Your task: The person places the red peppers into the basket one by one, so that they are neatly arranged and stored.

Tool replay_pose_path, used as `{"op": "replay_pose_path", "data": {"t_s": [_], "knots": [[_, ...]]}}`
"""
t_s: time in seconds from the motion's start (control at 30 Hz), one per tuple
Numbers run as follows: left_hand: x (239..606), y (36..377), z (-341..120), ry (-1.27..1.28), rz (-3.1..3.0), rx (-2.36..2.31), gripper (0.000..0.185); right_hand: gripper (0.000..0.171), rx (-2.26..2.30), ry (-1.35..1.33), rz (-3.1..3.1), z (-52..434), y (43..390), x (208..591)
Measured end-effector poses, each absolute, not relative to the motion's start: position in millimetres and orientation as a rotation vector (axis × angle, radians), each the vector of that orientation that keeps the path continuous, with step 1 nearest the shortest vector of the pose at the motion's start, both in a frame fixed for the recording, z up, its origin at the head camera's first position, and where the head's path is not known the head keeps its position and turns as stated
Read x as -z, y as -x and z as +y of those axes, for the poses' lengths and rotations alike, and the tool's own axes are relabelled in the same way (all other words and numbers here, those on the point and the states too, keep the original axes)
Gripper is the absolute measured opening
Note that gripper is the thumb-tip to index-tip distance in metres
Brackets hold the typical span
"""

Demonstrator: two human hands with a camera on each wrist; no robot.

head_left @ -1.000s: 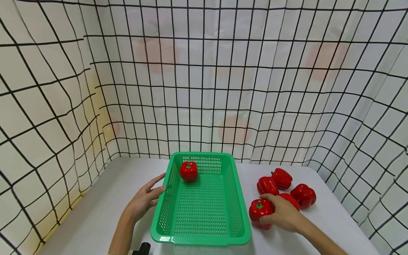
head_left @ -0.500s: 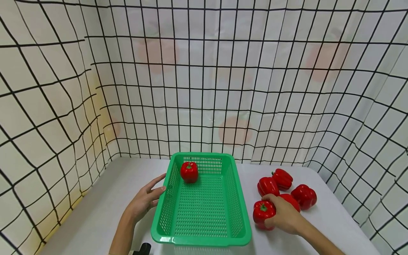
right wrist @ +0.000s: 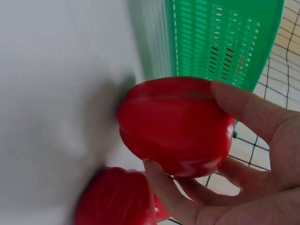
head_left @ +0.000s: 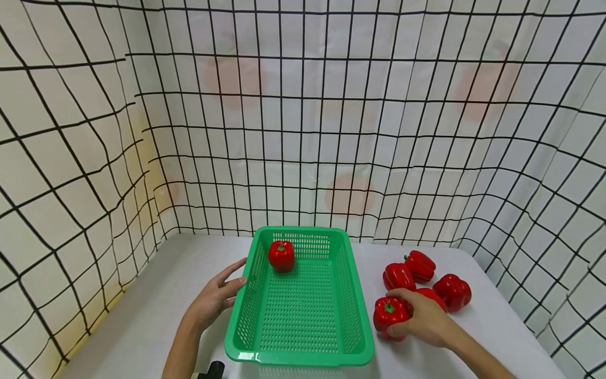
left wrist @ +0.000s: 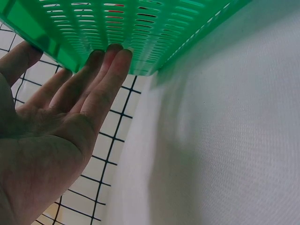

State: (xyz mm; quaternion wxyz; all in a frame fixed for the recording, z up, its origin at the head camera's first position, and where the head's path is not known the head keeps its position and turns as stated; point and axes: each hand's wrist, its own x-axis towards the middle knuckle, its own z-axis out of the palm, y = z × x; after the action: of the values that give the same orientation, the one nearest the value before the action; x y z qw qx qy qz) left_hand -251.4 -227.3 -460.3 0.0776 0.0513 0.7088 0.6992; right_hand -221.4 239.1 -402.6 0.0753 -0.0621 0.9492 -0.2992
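My right hand [head_left: 424, 321] grips a glossy red bell pepper [head_left: 389, 311] just right of the green basket, its green stem facing up. In the right wrist view the thumb and fingers curl round that pepper, which is close over the white table. My left hand [head_left: 213, 300] has its fingers spread, fingertips at the left wall of the green basket [head_left: 236, 316]. From the left wrist view the straight fingers [left wrist: 101, 89] lie against the slotted wall. Another red bell pepper [head_left: 281, 256] stands inside the basket at its far left corner.
Several more red peppers lie to the right: one at the back [head_left: 420, 266], one before it [head_left: 399, 276], one farther right [head_left: 452, 292], and one partly hidden behind my right hand. Black netting [head_left: 303, 134] over white sheets surrounds the white table [head_left: 151, 305].
The pepper in my right hand shifted slightly right, then slightly back left, staying beside the basket. My left hand, the basket and the other peppers hold their places.
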Motion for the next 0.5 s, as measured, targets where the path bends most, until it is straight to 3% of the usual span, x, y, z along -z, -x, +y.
{"op": "replay_pose_path", "data": {"t_s": [0.5], "knots": [[458, 249, -227, -0.18, 2.141, -2.066, 0.068, 0.089, 0.925, 0.233, 2.905, 243, 231, 366]]}}
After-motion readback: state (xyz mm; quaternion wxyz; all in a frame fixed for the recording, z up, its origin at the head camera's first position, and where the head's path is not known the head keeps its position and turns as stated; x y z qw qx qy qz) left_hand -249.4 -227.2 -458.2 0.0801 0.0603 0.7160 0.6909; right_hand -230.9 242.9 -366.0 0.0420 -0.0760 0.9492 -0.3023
